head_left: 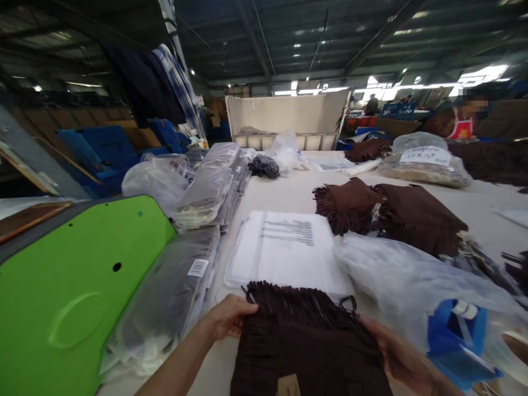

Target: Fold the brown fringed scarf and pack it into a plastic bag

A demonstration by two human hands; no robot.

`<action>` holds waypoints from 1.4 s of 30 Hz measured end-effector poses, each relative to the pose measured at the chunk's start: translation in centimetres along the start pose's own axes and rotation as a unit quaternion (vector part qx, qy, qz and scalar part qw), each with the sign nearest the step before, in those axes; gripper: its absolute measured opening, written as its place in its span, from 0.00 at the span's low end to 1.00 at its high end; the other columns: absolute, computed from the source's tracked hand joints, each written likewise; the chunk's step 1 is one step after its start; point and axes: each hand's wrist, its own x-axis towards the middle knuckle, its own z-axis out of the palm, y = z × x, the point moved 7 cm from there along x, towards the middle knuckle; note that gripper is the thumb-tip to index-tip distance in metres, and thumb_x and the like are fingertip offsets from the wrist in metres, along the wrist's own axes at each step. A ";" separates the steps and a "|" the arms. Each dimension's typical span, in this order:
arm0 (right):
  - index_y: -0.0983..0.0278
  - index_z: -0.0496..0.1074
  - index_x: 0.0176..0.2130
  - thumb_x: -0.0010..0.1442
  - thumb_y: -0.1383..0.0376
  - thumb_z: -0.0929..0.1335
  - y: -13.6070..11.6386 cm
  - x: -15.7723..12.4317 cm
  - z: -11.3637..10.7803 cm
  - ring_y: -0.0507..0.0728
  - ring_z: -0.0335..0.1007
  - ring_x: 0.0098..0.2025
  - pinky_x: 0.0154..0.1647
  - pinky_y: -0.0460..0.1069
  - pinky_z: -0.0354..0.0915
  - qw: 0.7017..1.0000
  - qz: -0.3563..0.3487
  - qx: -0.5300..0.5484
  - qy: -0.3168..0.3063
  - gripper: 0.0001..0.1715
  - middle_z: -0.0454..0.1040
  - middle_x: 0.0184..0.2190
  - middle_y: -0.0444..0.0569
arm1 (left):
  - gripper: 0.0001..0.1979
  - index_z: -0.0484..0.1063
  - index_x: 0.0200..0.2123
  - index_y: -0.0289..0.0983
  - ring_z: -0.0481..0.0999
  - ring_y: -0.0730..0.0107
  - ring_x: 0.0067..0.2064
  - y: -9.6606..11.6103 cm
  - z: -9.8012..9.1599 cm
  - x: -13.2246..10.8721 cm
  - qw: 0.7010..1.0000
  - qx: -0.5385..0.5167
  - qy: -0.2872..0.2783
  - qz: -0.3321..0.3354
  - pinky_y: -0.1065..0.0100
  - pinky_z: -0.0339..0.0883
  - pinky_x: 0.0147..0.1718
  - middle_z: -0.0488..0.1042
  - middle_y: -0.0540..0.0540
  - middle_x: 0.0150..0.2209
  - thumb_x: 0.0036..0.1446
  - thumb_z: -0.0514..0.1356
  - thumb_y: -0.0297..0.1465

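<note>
The left hand (225,319) and the right hand (398,355) each grip a side edge of a brown fringed garment (307,344) lying on the near edge of the white table (284,190). Just beyond it lies a stack of flat clear bags (284,250). To its right, a crumpled plastic bag (408,280) and a blue tape dispenser (460,338) crowd the right hand. Packed garments (165,297) and a green panel (70,286) sit left. More brown garments (388,212) lie further back.

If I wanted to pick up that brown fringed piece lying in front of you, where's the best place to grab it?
Probably by its two side edges, coming in from left and right, as the left hand and right hand do now. The brown fringed garment lies flat and limp; the fringe along its far edge would likely slip or tangle.
</note>
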 end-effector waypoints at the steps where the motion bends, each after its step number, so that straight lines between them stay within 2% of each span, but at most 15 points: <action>1: 0.67 0.75 0.36 0.56 0.57 0.68 0.1 0.5 0.2 0.57 0.74 0.41 0.48 0.51 0.66 0.999 0.021 0.019 -0.020 0.15 0.78 0.33 0.50 | 0.25 0.72 0.25 0.31 0.73 0.68 0.25 0.1 0.7 0.3 0.999 -0.013 -0.029 -0.011 0.67 0.69 0.29 0.75 0.46 0.22 0.24 0.73 0.42; 5: 0.67 0.76 0.36 0.54 0.58 0.69 0.9 2.4 1.1 0.56 0.73 0.43 0.54 0.50 0.60 0.986 0.098 0.092 -0.095 0.15 0.78 0.34 0.49 | 0.26 0.75 0.33 0.30 0.76 0.64 0.35 0.5 3.5 1.1 0.986 -0.068 -0.144 -0.046 0.64 0.67 0.44 0.78 0.42 0.30 0.29 0.73 0.39; 10: 0.68 0.76 0.33 0.49 0.53 0.71 1.0 3.6 2.3 0.57 0.74 0.42 0.56 0.51 0.58 0.971 0.147 0.093 -0.162 0.19 0.78 0.35 0.52 | 0.30 0.75 0.35 0.27 0.76 0.63 0.37 1.0 4.9 1.5 0.961 -0.098 -0.237 -0.105 0.65 0.65 0.45 0.77 0.38 0.33 0.34 0.70 0.45; 13: 0.66 0.75 0.39 0.49 0.48 0.69 0.4 4.9 2.6 0.59 0.71 0.46 0.57 0.54 0.57 0.973 0.134 0.023 -0.185 0.27 0.77 0.39 0.53 | 0.30 0.74 0.37 0.26 0.75 0.65 0.38 1.3 5.7 1.8 0.939 -0.110 -0.293 -0.142 0.69 0.64 0.45 0.77 0.39 0.35 0.38 0.69 0.46; 16: 0.65 0.74 0.43 0.39 0.44 0.72 0.1 6.8 2.8 0.64 0.67 0.51 0.58 0.57 0.55 0.973 0.116 -0.062 -0.192 0.37 0.75 0.42 0.56 | 0.27 0.75 0.36 0.28 0.75 0.66 0.35 1.1 6.4 2.7 0.932 -0.109 -0.309 -0.158 0.68 0.64 0.43 0.77 0.41 0.32 0.40 0.68 0.45; 18: 0.65 0.73 0.45 0.36 0.45 0.73 0.1 7.5 3.5 0.66 0.66 0.52 0.58 0.58 0.55 0.971 0.119 -0.070 -0.196 0.41 0.75 0.44 0.56 | 0.26 0.75 0.35 0.28 0.75 0.66 0.32 0.9 6.7 3.5 0.934 -0.108 -0.306 -0.147 0.66 0.65 0.41 0.77 0.41 0.30 0.40 0.68 0.46; 23: 0.66 0.68 0.51 0.48 0.53 0.69 -1.9 6.3 6.6 0.63 0.66 0.52 0.57 0.58 0.56 0.961 0.130 -0.025 -0.242 0.34 0.75 0.43 0.54 | 0.25 0.75 0.36 0.31 0.73 0.70 0.29 0.8 7.1 3.9 0.949 -0.062 -0.280 -0.133 0.68 0.66 0.36 0.76 0.44 0.30 0.34 0.72 0.40; 26: 0.66 0.69 0.50 0.49 0.57 0.70 -4.3 5.0 8.3 0.61 0.66 0.52 0.58 0.55 0.56 0.946 0.098 -0.104 -0.289 0.29 0.74 0.43 0.51 | 0.26 0.74 0.39 0.35 0.73 0.69 0.32 2.0 7.6 2.8 0.952 -0.025 -0.283 -0.113 0.67 0.66 0.38 0.76 0.47 0.32 0.33 0.71 0.37; 29: 0.64 0.69 0.51 0.53 0.58 0.68 -5.2 3.5 9.5 0.60 0.66 0.51 0.57 0.54 0.57 0.901 0.033 -0.276 -0.334 0.27 0.74 0.44 0.48 | 0.23 0.74 0.42 0.35 0.73 0.67 0.37 3.7 8.4 0.7 0.952 0.051 -0.299 -0.034 0.68 0.65 0.40 0.76 0.49 0.34 0.42 0.67 0.40; 30: 0.62 0.67 0.53 0.54 0.58 0.68 -5.0 3.0 9.6 0.60 0.67 0.51 0.55 0.54 0.59 0.881 0.007 -0.343 -0.325 0.27 0.74 0.45 0.48 | 0.22 0.73 0.44 0.36 0.73 0.66 0.39 4.0 8.7 -0.2 0.948 0.098 -0.304 0.004 0.68 0.65 0.41 0.76 0.49 0.36 0.47 0.64 0.40; 32: 0.59 0.64 0.56 0.54 0.56 0.68 -4.2 2.0 9.3 0.62 0.66 0.52 0.54 0.55 0.62 0.839 -0.051 -0.475 -0.261 0.31 0.71 0.50 0.49 | 0.20 0.68 0.51 0.37 0.73 0.63 0.45 4.4 9.3 -2.3 0.927 0.203 -0.300 0.101 0.67 0.64 0.45 0.75 0.48 0.43 0.56 0.56 0.36; 34: 0.58 0.63 0.56 0.52 0.54 0.69 -3.4 0.6 9.3 0.64 0.61 0.56 0.56 0.58 0.58 0.782 -0.130 -0.577 -0.198 0.34 0.67 0.54 0.51 | 0.23 0.60 0.58 0.39 0.68 0.60 0.53 4.1 9.7 -4.5 0.886 0.305 -0.273 0.217 0.64 0.59 0.53 0.70 0.46 0.53 0.59 0.51 0.30; 36: 0.58 0.63 0.56 0.53 0.53 0.68 -2.4 -1.1 10.1 0.63 0.56 0.59 0.60 0.61 0.51 0.722 -0.229 -0.628 -0.179 0.32 0.65 0.55 0.51 | 0.26 0.53 0.61 0.37 0.60 0.60 0.60 2.8 10.2 -6.5 0.831 0.386 -0.258 0.308 0.59 0.50 0.59 0.61 0.41 0.60 0.58 0.50 0.27; 39: 0.58 0.61 0.57 0.57 0.55 0.66 -0.6 -2.4 10.7 0.60 0.55 0.60 0.61 0.62 0.46 0.644 -0.343 -0.660 -0.180 0.30 0.65 0.55 0.52 | 0.28 0.52 0.61 0.34 0.50 0.59 0.64 0.0 10.8 -8.2 0.760 0.482 -0.250 0.357 0.54 0.41 0.62 0.55 0.35 0.62 0.58 0.53 0.30; 42: 0.58 0.59 0.58 0.57 0.55 0.66 2.4 -1.9 9.6 0.61 0.52 0.61 0.61 0.63 0.45 0.581 -0.392 -0.685 -0.200 0.31 0.62 0.57 0.52 | 0.29 0.51 0.61 0.33 0.43 0.58 0.65 -1.9 11.1 -9.0 0.718 0.534 -0.237 0.379 0.53 0.37 0.63 0.51 0.34 0.63 0.60 0.52 0.37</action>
